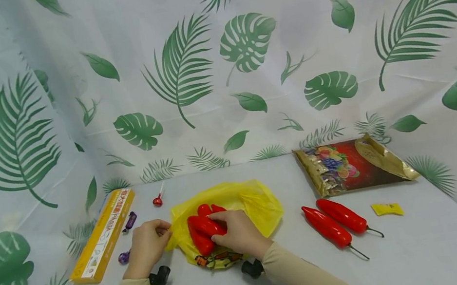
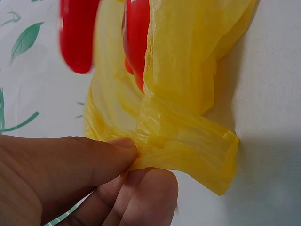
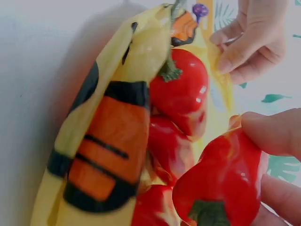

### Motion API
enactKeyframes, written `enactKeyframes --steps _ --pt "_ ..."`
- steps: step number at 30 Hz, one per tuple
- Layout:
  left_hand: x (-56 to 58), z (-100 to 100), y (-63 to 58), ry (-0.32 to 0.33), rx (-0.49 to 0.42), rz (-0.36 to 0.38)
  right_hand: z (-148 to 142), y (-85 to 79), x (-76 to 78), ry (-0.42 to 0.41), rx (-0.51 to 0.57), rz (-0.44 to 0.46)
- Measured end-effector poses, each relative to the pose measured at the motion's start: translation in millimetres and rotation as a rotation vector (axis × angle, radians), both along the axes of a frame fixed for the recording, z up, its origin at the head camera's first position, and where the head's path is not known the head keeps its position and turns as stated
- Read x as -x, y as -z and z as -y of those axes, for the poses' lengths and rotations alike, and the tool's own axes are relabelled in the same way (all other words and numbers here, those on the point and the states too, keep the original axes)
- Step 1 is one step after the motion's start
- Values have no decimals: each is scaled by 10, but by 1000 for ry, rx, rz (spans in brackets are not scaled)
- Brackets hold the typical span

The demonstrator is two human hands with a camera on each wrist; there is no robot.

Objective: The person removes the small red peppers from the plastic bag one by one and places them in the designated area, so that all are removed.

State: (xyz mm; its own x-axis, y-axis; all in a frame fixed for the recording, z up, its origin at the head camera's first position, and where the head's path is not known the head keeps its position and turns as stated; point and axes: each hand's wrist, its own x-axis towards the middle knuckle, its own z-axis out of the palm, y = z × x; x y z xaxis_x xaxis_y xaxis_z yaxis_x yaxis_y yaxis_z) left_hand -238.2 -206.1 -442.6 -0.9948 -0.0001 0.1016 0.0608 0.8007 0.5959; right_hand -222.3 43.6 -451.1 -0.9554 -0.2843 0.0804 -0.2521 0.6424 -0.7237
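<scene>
A yellow plastic bag point(image 1: 261, 201) lies spread on the table with its mouth open. My left hand point(image 1: 146, 246) pinches a gathered corner of it between thumb and fingers; the left wrist view shows the crumpled plastic point(image 2: 188, 146) there. With thumb and fingers, my right hand point(image 1: 242, 231) grips a glossy red pepper point(image 3: 225, 174) over the bag. Its green stem end faces the right wrist camera. Beneath it, several more red peppers point(image 3: 181, 89) lie in the bag, one with a green stem. An orange and black print point(image 3: 110, 146) marks the near side of the bag.
Two long red chili peppers point(image 1: 327, 226) lie right of the bag, beside a small yellow packet point(image 1: 386, 209). A gold and brown package point(image 1: 347, 166) is behind them. At left are a yellow pasta box point(image 1: 103, 237), purple-wrapped candies point(image 1: 130, 221) and a red lollipop point(image 1: 157, 201).
</scene>
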Motion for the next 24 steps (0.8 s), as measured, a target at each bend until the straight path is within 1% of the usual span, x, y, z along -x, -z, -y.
enactKeyframes --steps 3,7,12,14,17,19,24 --pt "-13 31 -15 0 8 2 -62 -54 -39 -25 0 -25" --pt "-34 81 -15 -17 23 18 -203 -131 -105 -68 -2 -48" --pt "-38 76 -6 -15 27 32 -471 -185 -217 -73 27 -36" --pt "-33 56 -6 -6 26 30 -594 -181 -264 -71 34 -50" --pt "-26 22 -4 6 22 31 -789 -154 -339 -44 11 -74" --pt "-21 2 1 16 19 29 -926 -135 -397 -11 -18 -79" --pt "-14 -41 26 26 19 33 -1278 -69 -557 112 -95 -61"
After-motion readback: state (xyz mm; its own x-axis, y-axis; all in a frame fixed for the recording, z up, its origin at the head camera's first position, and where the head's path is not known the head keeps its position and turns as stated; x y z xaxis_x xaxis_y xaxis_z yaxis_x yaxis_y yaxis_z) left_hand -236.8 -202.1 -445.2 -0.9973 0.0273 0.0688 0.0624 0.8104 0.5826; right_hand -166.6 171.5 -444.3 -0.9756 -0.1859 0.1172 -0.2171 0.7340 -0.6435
